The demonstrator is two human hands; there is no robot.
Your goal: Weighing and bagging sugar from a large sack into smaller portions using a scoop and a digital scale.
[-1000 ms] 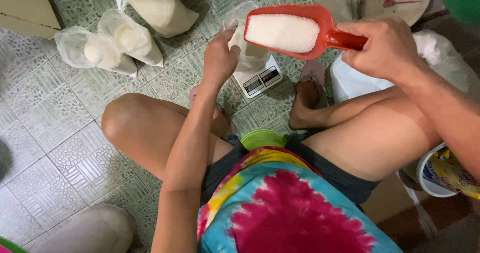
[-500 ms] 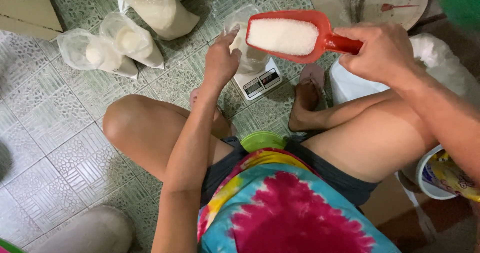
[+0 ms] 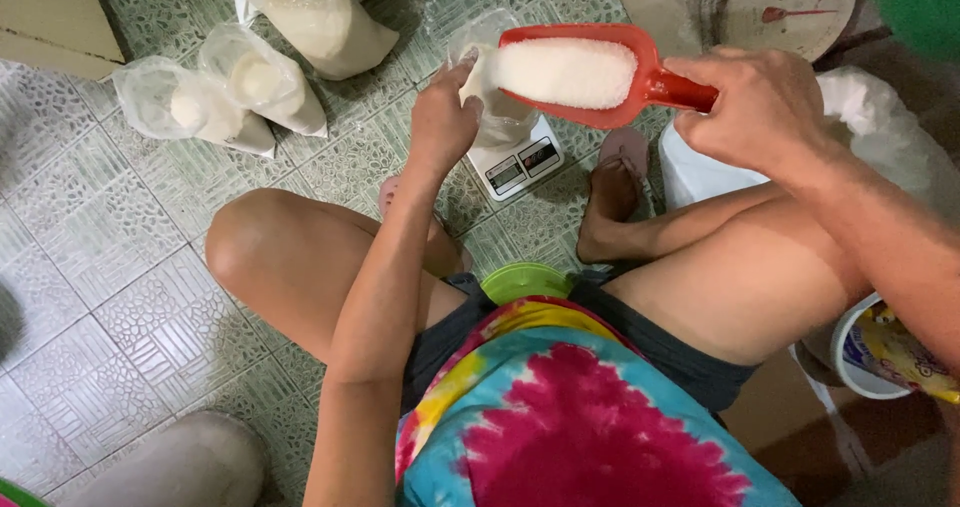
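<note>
Both hands are busy above the small white scale (image 3: 518, 162): the right hand (image 3: 765, 112) grips a red scoop (image 3: 580, 72) heaped with white grains, the left hand (image 3: 442, 117) pinches the clear bag (image 3: 490, 97) standing on it.

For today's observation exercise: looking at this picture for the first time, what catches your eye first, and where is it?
The red scoop, heaped with white grains, stands out at top centre, held by the right hand over a clear plastic bag. The left hand holds that bag open on a small white digital scale on the green tiled floor. Filled bags lie at upper left, and a bright tie-dye shirt fills the bottom.
</note>
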